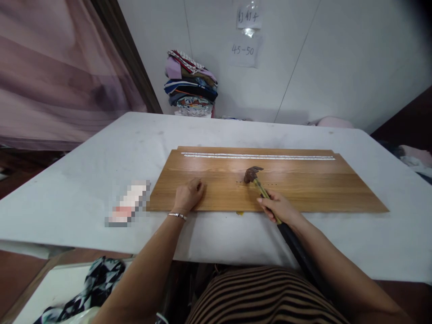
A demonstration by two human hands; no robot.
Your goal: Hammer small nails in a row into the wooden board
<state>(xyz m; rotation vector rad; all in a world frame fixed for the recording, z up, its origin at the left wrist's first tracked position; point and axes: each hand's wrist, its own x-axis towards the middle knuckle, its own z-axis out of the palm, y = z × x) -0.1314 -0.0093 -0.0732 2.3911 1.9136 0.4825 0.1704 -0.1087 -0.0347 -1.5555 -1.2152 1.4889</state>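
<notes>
A claw hammer (pixel 252 174) with a rusty head and a dark lower handle is gripped in my right hand (pixel 278 206), partway up its shaft. The head is over the middle of a brown wooden board (pixel 303 193), at a row of small dark marks (pixel 270 184), maybe nails or holes. My left hand (pixel 189 194) rests on the board's left part with its fingers curled in. Whatever those fingers hold, if anything, is hidden. Two white measuring strips (pixel 259 156) run along the far side of the board.
The board lies on a white-covered table (pixel 84 171). To its left is a pixelated flat object (pixel 128 204). Behind the table stands a stack of folded clothes (pixel 192 85) by the wall. A pink curtain (pixel 67 67) hangs at the left. Patterned cloth (pixel 101 279) lies below the table's front edge.
</notes>
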